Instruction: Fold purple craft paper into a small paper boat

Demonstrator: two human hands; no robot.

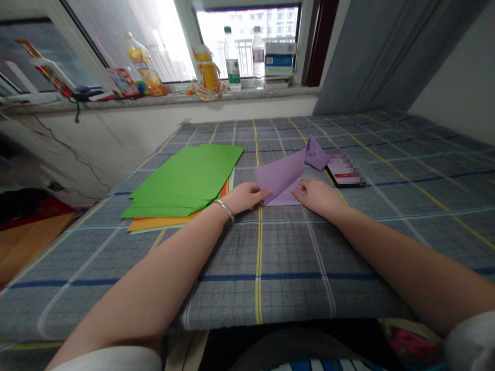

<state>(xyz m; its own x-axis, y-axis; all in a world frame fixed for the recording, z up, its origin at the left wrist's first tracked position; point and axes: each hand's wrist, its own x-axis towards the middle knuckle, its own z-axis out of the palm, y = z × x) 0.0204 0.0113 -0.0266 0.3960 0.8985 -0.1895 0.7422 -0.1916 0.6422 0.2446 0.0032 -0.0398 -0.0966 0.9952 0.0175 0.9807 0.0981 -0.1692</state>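
Purple paper: I have it mid-table in the head view, a folded sheet with one flap standing at a slant over a flat lower layer, right between the two hands.
Left hand: closed in a pinch, thumb over the sheet's left corner, fingers curled under; a silver bracelet rings the wrist.
Right hand: nearly a loose fist, thumb and forefinger nipping the sheet's right edge; the hands are apart, with paper spanning the gap.
Purple folded piece: just behind the right hand I see it, peaked, near a phone whose screen is partly pixelated.
Green sheets: a fanned stack beyond the left wrist, orange paper peeking from below.
Checked cloth: grey with yellow, white and blue lines, it covers the whole work surface and drops over the near edge.
Windowsill: stone ledge across the back; I count a yellow-labelled bottle, a yellow cup, a green-capped bottle, a white-capped bottle and stacked boxes.
Room: bright window behind, grey curtain right, loose cables along the left wall.
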